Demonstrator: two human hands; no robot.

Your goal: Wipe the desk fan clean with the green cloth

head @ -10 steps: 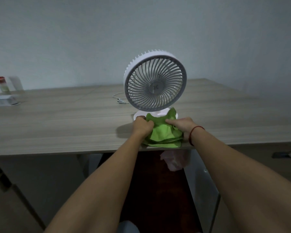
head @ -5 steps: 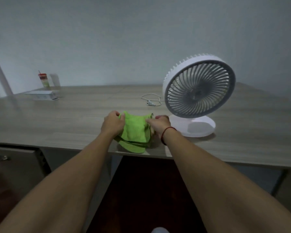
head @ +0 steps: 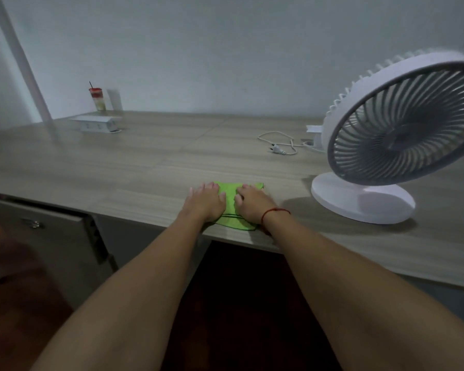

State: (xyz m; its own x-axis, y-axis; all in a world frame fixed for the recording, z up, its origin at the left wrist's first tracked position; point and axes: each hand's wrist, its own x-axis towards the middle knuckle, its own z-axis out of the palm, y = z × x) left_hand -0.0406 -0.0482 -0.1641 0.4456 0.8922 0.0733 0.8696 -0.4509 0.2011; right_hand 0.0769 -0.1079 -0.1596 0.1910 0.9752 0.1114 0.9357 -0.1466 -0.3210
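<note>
Now both hands press flat on the cloth (head: 229, 207) near the desk's front edge.
Left hand (head: 204, 202) lies palm down with fingers stretched and slightly apart, covering the cloth's left side; right hand (head: 252, 204) lies palm down on its right side, fingers loosely spread, a red string (head: 275, 211) round the wrist. Neither grips anything. To the right the fan (head: 397, 137) stands upright on the desk (head: 118, 170), apart from the cloth, its plug (head: 277, 149) lying behind. A cup (head: 97, 99) stands far left by the wall.
</note>
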